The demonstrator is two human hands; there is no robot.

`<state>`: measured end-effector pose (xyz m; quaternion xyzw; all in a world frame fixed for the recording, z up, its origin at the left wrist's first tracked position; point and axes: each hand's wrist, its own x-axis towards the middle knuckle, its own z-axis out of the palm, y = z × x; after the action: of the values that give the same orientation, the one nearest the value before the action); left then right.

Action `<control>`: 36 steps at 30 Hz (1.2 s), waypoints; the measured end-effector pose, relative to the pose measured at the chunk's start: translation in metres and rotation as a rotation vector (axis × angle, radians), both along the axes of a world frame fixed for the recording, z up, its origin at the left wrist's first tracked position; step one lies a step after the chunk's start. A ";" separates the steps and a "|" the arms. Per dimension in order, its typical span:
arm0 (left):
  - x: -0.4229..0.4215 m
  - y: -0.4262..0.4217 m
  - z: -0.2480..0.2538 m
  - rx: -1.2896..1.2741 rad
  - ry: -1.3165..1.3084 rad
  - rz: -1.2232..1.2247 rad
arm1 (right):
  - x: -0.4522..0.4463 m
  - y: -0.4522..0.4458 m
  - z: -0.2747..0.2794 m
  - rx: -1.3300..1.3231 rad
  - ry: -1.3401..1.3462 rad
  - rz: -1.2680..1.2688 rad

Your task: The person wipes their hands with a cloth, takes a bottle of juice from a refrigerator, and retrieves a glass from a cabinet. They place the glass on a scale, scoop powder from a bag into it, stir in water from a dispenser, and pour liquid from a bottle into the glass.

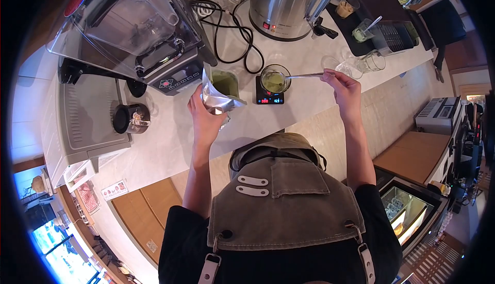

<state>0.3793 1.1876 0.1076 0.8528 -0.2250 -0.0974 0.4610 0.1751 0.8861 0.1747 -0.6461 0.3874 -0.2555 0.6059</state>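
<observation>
At the left end of the bench stood a grey machine, with a black-lidded jar just beside it; the jar's pale contents were too small to identify. A blender under a clear cover rose near the back edge. A stretch of benchtop separated the jar from the left hand, which grasped a foil bag above the front part of the bench. Green matter showed at the bag's upper side; whether it lay within the bag or in a tub behind could not be told.

Midway along the bench, a glass with green contents rested on a lit scale, and a strip of benchtop lay between scale and front edge. The right hand pinched a spoon, whose far end reached the glass. Behind, a steel urn occupied the back edge. Toward the right end, a clear tumbler stood near the front edge; farther back, a mat bore a green-smeared cup.
</observation>
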 end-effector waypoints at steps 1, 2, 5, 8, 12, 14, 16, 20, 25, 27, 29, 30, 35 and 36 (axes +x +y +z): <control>0.001 0.001 -0.001 0.007 0.001 0.001 | -0.001 -0.001 0.001 0.008 0.001 -0.006; 0.001 0.001 -0.002 0.015 0.002 0.002 | -0.002 -0.002 0.002 0.016 0.003 -0.013; 0.002 0.000 -0.001 -0.017 0.035 0.004 | -0.006 -0.005 0.007 0.045 0.002 -0.048; 0.001 -0.001 0.001 -0.024 0.030 -0.007 | -0.008 -0.007 0.008 0.037 -0.061 -0.076; 0.000 -0.002 0.004 -0.006 0.021 -0.017 | -0.010 -0.009 0.018 0.036 -0.097 -0.079; 0.000 -0.002 0.005 -0.012 0.033 -0.016 | -0.010 -0.009 0.022 0.030 -0.109 -0.081; 0.001 -0.001 0.000 -0.005 0.008 -0.025 | -0.011 -0.009 0.027 0.024 -0.115 -0.085; 0.001 -0.002 0.001 -0.007 0.022 -0.016 | -0.009 -0.006 0.027 0.015 -0.092 -0.081; 0.004 -0.001 -0.004 0.006 0.006 -0.025 | -0.001 0.001 0.003 -0.009 0.016 -0.019; 0.004 -0.001 -0.003 0.008 0.004 -0.027 | 0.001 0.003 -0.002 -0.010 0.035 -0.010; 0.003 -0.001 0.000 0.008 0.011 -0.023 | 0.002 0.004 -0.001 -0.003 0.031 -0.012; 0.003 0.000 -0.001 0.011 0.012 -0.022 | 0.003 0.005 0.005 -0.001 0.018 -0.016; 0.005 0.001 -0.003 0.025 0.019 -0.023 | 0.001 0.002 0.001 -0.024 0.028 -0.003; 0.006 0.001 -0.003 0.021 0.017 -0.022 | 0.002 0.001 0.000 -0.030 0.042 0.001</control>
<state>0.3849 1.1881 0.1050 0.8542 -0.2295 -0.1122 0.4528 0.1768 0.8874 0.1747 -0.6604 0.3959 -0.2474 0.5882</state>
